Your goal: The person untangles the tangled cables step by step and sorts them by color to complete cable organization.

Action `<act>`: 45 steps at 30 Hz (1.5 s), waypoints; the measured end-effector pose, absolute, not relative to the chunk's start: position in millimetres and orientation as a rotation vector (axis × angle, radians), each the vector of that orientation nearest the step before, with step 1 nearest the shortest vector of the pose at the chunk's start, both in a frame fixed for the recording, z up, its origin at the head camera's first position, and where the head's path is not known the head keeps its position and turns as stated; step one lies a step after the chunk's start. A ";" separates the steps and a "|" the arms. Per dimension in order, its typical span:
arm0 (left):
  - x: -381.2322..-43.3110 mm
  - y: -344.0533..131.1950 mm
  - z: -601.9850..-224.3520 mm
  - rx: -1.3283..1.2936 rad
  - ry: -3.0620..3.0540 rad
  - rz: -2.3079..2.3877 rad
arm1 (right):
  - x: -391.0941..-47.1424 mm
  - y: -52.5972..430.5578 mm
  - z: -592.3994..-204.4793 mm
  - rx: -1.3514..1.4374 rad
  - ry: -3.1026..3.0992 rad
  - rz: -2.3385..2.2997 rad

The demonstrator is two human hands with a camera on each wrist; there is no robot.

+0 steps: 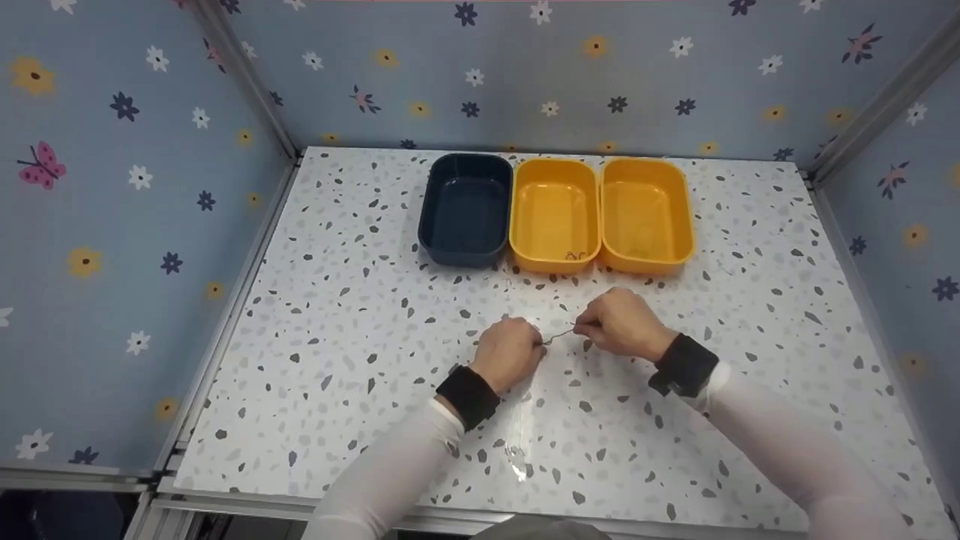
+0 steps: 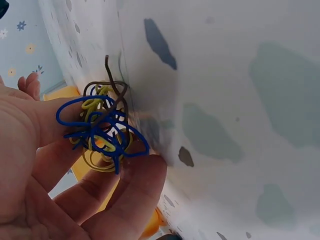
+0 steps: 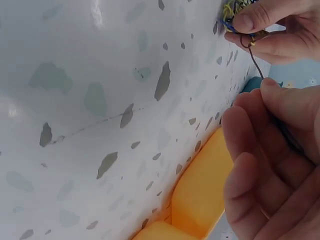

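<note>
My left hand (image 1: 510, 352) holds a small tangle (image 2: 97, 125) of thin blue, yellow and brown wire-like strands between thumb and fingers, just above the table. In the left wrist view, a loose brown end sticks up from the bundle. A dark brown strand (image 3: 256, 65) runs from this tangle to my right hand (image 1: 624, 324), whose thumb and index finger pinch it. Between the two hands the strand looks nearly straight. Part of it passes behind the right thumb across the palm. The tangle is mostly hidden by the left hand in the head view.
Beyond the hands stand three bins side by side: a dark blue one (image 1: 465, 255), a middle yellow one (image 1: 555, 264) with a few small dark bits inside, and a right yellow one (image 1: 649, 264). The speckled white table (image 1: 337, 315) is bounded by flowered panels (image 1: 525, 75).
</note>
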State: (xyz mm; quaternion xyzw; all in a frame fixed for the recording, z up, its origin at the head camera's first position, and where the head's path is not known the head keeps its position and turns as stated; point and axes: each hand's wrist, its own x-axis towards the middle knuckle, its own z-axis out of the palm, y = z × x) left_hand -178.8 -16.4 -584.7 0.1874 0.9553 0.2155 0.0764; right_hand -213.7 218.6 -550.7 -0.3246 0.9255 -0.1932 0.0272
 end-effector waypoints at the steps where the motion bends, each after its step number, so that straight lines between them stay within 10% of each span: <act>1: -178.5 -16.0 -584.8 0.562 2.860 0.651 | -214.0 220.8 -549.9 -0.985 2.874 -0.586; 45: -178.1 -16.7 -586.2 0.620 2.920 0.629 | -222.5 202.8 -579.0 -1.229 2.799 -0.659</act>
